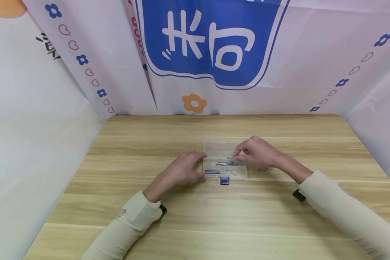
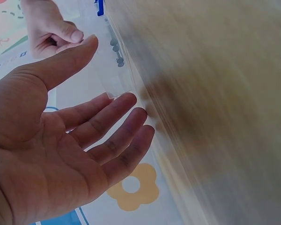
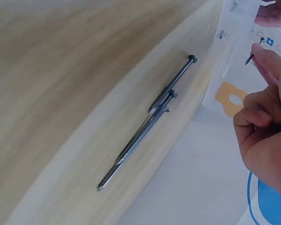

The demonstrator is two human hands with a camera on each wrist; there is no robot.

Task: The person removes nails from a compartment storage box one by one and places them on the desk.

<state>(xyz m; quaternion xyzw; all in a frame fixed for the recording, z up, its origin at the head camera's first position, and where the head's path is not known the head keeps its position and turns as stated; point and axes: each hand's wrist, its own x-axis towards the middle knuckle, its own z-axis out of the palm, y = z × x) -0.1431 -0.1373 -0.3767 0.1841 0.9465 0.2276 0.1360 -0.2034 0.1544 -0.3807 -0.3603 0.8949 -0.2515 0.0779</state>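
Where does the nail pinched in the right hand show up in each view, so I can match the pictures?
Head: right of centre, the nail is a sliver at the right hand's fingertips, seen against the clear box.
Left wrist: not visible, though the right hand shows at upper left.
Right wrist: upper right, slanting, its point toward lower left.
Shared landmark: the orange flower on the backdrop.

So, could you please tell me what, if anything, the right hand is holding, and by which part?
The right hand pinches a nail by its shank, between head and tip.
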